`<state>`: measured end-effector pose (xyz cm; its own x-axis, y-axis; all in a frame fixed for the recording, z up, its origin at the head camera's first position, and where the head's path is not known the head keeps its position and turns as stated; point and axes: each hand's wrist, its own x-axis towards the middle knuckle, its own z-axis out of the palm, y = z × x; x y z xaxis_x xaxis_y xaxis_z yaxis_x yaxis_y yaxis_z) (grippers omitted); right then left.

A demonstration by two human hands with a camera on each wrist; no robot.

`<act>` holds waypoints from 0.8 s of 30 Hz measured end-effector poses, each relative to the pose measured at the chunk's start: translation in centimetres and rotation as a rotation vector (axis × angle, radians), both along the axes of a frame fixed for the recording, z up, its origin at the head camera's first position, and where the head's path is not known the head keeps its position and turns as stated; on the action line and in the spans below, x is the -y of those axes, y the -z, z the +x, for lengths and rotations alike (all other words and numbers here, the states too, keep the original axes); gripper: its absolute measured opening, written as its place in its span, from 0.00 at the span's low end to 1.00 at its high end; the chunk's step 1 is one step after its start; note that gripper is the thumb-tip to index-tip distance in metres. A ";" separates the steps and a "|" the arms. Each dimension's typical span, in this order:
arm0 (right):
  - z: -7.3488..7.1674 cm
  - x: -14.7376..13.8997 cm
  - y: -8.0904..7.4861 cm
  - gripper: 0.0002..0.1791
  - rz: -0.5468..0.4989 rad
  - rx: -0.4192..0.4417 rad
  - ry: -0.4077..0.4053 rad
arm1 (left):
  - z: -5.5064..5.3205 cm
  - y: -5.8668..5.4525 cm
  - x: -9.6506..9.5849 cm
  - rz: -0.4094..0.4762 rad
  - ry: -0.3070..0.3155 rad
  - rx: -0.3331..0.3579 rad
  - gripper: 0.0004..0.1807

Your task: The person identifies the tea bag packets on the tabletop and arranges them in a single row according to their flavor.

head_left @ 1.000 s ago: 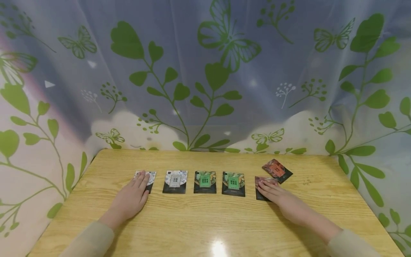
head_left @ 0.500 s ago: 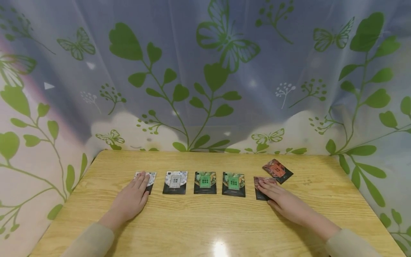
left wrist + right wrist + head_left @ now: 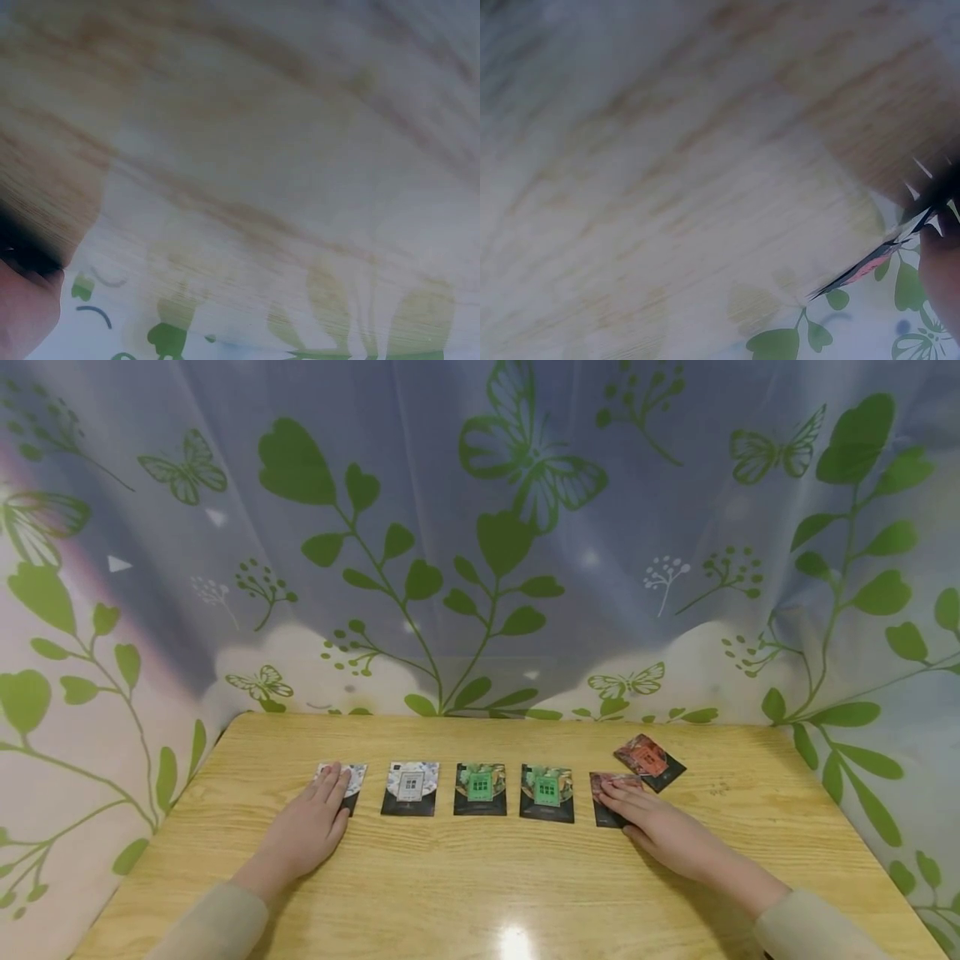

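Note:
Flat on the left end of a row of sachets, my left hand [image 3: 303, 833] covers much of a white-and-black sachet [image 3: 354, 785], its fingers straight. My right hand [image 3: 671, 835] presses with extended fingers on a red-and-black sachet [image 3: 609, 810] at the row's right end. Between the hands lie another white-and-black sachet [image 3: 409, 789] and two green-and-black sachets, one on the left [image 3: 480, 790] and one on the right [image 3: 547, 793]. Behind the right hand, a second red-and-black sachet [image 3: 649, 761] lies turned at an angle. The right wrist view shows the pressed sachet [image 3: 866, 264] edge-on.
The wooden table [image 3: 450, 885] carries all the sachets. A curtain [image 3: 420, 527] printed with leaves and butterflies hangs behind the table and along both sides.
My right hand has slid slightly left, and the red-and-black sachet under it has moved the same way, away from the tilted one. The left hand stays on its sachet.

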<state>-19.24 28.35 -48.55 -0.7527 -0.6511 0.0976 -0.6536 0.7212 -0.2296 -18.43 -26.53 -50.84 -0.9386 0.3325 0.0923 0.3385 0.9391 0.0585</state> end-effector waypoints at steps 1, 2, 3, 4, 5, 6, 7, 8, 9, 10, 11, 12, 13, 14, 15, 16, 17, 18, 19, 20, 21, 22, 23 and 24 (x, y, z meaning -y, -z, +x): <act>0.0 0.0 0.0 0.32 -0.001 0.006 0.004 | 0.0 0.0 0.0 0.000 0.000 -0.002 0.33; 0.0 0.0 -0.1 0.32 -0.002 0.004 0.006 | 0.0 0.0 0.0 0.000 0.000 -0.003 0.33; 0.0 0.0 -0.1 0.31 -0.006 0.003 0.011 | 0.0 0.0 0.0 0.001 0.000 -0.004 0.33; 0.0 0.0 -0.2 0.31 -0.007 0.009 0.020 | 0.0 0.0 0.0 0.001 0.000 -0.005 0.33; 0.0 0.0 -0.3 0.30 -0.007 0.005 0.030 | 0.0 0.0 0.0 0.001 0.001 -0.006 0.33; 0.0 -0.1 -0.4 0.30 -0.005 0.001 0.043 | 0.0 0.1 0.0 0.003 0.001 -0.007 0.33; 0.1 -0.1 -0.5 0.30 -0.008 0.002 0.059 | 0.0 0.1 0.0 0.003 0.001 -0.008 0.33; 0.0 -0.2 -0.6 0.29 -0.006 -0.003 0.072 | 0.0 0.1 0.0 0.004 0.001 -0.008 0.33; 0.0 -0.4 -0.7 0.29 -0.003 -0.007 0.089 | 0.0 0.1 0.0 0.006 0.001 -0.009 0.33; -0.2 -0.5 -0.8 0.29 0.000 -0.014 0.102 | 0.0 0.1 0.0 0.006 0.001 -0.009 0.33; -0.3 -0.7 -0.8 0.29 0.004 -0.022 0.115 | 0.0 0.1 0.0 0.007 0.001 -0.011 0.33; -0.5 -1.0 -0.9 0.30 0.005 -0.024 0.127 | -0.1 0.1 0.0 0.007 0.001 -0.011 0.33; -0.8 -1.3 -0.9 0.30 0.003 -0.026 0.137 | -0.1 0.1 0.1 0.006 0.000 -0.011 0.33; -1.0 -1.5 -0.9 0.30 0.002 -0.024 0.147 | -0.1 0.1 0.0 0.006 0.000 -0.010 0.33; -1.3 -1.8 -0.9 0.30 0.001 -0.023 0.155 | -0.1 0.1 0.0 0.004 0.000 -0.010 0.33; -1.5 -2.1 -0.9 0.30 -0.002 -0.024 0.164 | -0.1 0.1 0.0 0.003 0.001 -0.010 0.33; -1.8 -2.4 -0.9 0.30 -0.005 -0.022 0.174 | -0.1 0.1 0.0 0.002 0.002 -0.011 0.33; -2.1 -2.6 -0.8 0.31 -0.007 -0.020 0.182 | -0.1 0.1 0.0 0.000 0.002 -0.011 0.33; -2.3 -2.8 -0.9 0.31 -0.012 -0.022 0.188 | -0.1 0.1 0.0 0.000 0.003 -0.011 0.33; -2.5 -3.0 -0.9 0.31 -0.017 -0.022 0.196 | -0.1 0.1 0.0 -0.001 0.004 -0.011 0.33; -2.7 -3.2 -0.9 0.31 -0.018 -0.026 0.203 | -0.1 0.1 0.0 -0.002 0.005 -0.011 0.33; -3.0 -3.4 -0.9 0.31 -0.019 -0.030 0.210 | 0.0 0.1 0.0 -0.002 0.005 -0.010 0.33; -3.2 -3.5 -0.9 0.31 -0.020 -0.030 0.214 | 0.0 0.1 0.0 -0.002 0.006 -0.010 0.33; -3.4 -3.6 -0.9 0.30 -0.020 -0.031 0.217 | 0.0 0.1 0.0 -0.002 0.005 -0.011 0.33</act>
